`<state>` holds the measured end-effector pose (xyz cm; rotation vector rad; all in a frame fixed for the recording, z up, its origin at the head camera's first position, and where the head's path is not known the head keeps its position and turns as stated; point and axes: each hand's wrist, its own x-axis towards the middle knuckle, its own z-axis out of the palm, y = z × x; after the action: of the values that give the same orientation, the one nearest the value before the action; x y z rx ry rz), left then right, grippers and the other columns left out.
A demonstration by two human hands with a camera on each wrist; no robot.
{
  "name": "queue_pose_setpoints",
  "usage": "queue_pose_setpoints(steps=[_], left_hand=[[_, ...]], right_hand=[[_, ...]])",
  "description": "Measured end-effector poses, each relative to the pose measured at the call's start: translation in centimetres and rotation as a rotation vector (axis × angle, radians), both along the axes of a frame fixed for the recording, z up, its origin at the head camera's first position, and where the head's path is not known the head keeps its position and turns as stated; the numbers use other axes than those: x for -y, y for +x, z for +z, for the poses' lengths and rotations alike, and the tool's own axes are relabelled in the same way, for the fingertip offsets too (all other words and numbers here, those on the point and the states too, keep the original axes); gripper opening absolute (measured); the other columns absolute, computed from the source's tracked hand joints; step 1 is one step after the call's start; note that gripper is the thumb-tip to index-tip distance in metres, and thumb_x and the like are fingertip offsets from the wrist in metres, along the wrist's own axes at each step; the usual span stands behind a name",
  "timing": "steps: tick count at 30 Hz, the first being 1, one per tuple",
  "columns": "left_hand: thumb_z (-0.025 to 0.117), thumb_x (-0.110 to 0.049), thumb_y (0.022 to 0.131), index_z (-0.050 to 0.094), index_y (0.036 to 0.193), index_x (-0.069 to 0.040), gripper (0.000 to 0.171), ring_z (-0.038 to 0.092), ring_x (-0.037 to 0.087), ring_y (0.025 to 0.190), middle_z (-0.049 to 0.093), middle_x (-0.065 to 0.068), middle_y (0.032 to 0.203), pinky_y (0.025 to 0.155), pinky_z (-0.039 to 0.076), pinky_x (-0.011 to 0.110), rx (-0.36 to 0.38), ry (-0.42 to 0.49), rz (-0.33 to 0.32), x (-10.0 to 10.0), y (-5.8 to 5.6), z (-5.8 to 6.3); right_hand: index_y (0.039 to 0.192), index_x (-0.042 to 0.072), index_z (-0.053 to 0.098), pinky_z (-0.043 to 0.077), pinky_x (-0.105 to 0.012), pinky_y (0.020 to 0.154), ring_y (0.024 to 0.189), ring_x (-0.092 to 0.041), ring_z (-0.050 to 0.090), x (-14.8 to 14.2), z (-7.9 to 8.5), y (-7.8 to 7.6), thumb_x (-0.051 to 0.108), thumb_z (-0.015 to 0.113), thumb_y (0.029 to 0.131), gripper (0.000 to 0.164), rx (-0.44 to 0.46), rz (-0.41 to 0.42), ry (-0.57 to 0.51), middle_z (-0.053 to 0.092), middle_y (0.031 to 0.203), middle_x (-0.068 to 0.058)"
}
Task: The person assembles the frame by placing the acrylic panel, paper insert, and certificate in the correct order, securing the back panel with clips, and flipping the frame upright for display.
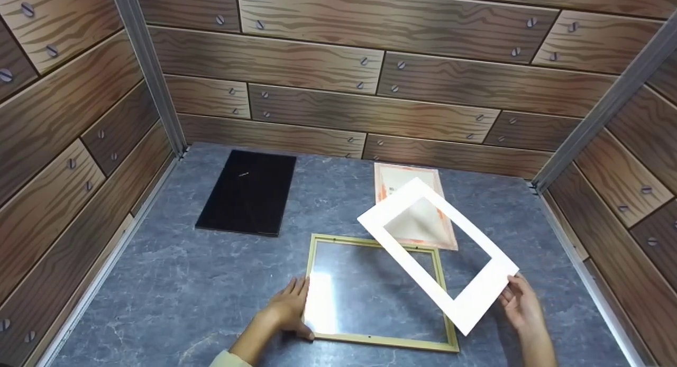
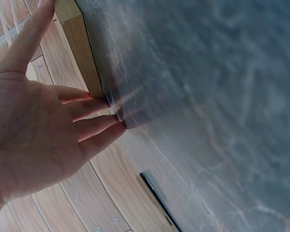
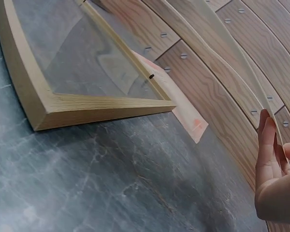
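Note:
A gold-coloured picture frame [image 1: 370, 339] with a clear pane lies on the table, nearest the person. My left hand [image 1: 290, 310] rests against its left side, fingers fairly straight along the edge and thumb at the near corner; the left wrist view shows the fingertips touching the frame's wooden side [image 2: 82, 50]. My right hand [image 1: 523, 303] pinches the lower right corner of a white mat board [image 1: 484, 287] with a rectangular window, between thumb and fingers. The mat is tilted above the frame's right part, and in the right wrist view it appears edge-on, raised off the table.
A black backing panel [image 1: 248, 192] lies at the back left of the table. Behind the mat lies a pale sheet with an orange-pink border [image 1: 447, 232], partly covered in the head view. Wood-patterned walls [image 1: 317, 60] with metal corner posts [image 1: 151, 65] enclose the table.

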<state>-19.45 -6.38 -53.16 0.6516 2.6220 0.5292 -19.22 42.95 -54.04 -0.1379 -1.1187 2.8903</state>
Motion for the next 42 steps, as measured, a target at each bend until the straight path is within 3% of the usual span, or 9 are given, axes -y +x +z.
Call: queue_pose_setpoints(steps=[11,20,30,42], left_hand=[[0.085,-0.037,0.060,0.022,0.140,0.010,0.112,0.018,0.041,0.132,0.021,0.024,0.145,0.100,0.028,0.051,-0.010,0.000,-0.001,0.0,0.1,0.0],[0.084,-0.037,0.060,0.022,0.139,0.011,0.112,0.020,0.043,0.131,0.023,0.026,0.144,0.101,0.028,0.048,-0.047,0.010,-0.046,0.5,-0.1,0.0],[0.085,-0.037,0.059,0.022,0.139,0.012,0.112,0.020,0.043,0.130,0.024,0.027,0.143,0.101,0.027,0.049,-0.056,0.032,-0.053,0.7,0.0,-0.1],[0.085,-0.035,0.059,0.023,0.139,0.011,0.111,0.021,0.042,0.130,0.025,0.026,0.143,0.101,0.028,0.048,-0.055,0.047,-0.035,0.7,0.1,-0.1]], right_hand=[[0.095,0.008,0.065,0.051,-0.029,0.062,0.074,-0.020,0.065,1.2,-0.1,-0.4,0.001,0.029,0.099,0.037,0.056,0.021,0.123,0.063,0.086,-0.006],[0.095,0.011,0.065,0.052,-0.026,0.060,0.072,-0.017,0.065,1.8,-0.1,-0.6,0.001,0.028,0.098,0.038,0.066,0.055,0.209,0.064,0.085,-0.006],[0.095,0.016,0.065,0.052,-0.025,0.059,0.071,-0.014,0.065,2.7,-0.2,-0.9,0.001,0.031,0.098,0.038,0.141,0.059,0.314,0.064,0.084,-0.004],[0.090,0.022,0.065,0.051,-0.025,0.060,0.071,-0.014,0.065,3.7,-0.7,-1.8,0.005,0.037,0.097,0.034,0.308,0.025,0.445,0.064,0.084,-0.001]])
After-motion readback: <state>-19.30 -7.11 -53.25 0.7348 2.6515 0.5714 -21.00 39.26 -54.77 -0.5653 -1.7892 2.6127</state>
